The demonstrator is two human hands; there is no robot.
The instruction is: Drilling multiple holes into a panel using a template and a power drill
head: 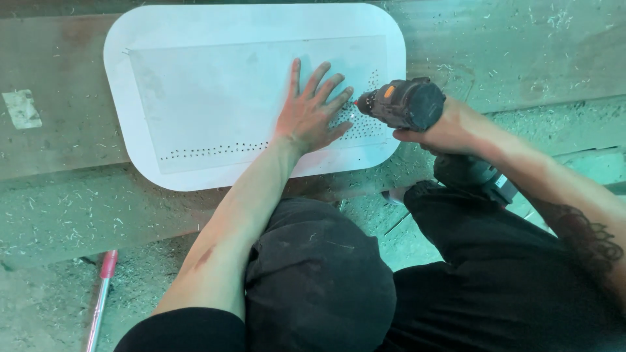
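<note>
A white panel with round corners lies flat on a long grey bench. A clear sheet lies on top of the panel. Rows of small dark holes run along the near edge of the sheet and bunch up at its right end.

The left hand lies flat on the sheet, palm down. Its fingers are spread wide apart and point away from the person. They press on the sheet and hold nothing.

Just to the right of those fingers is a dark drill with an orange button. The right hand is wrapped tight around the drill's handle, fingers closed on it. The drill's tip points left and meets the sheet right beside the left hand's fingertips, among the holes.

Small pale shavings lie all over the bench and the floor. Below the hands are the person's knees in black trousers. A thin pink and silver stick lies on the floor, far to the left of the hands.
</note>
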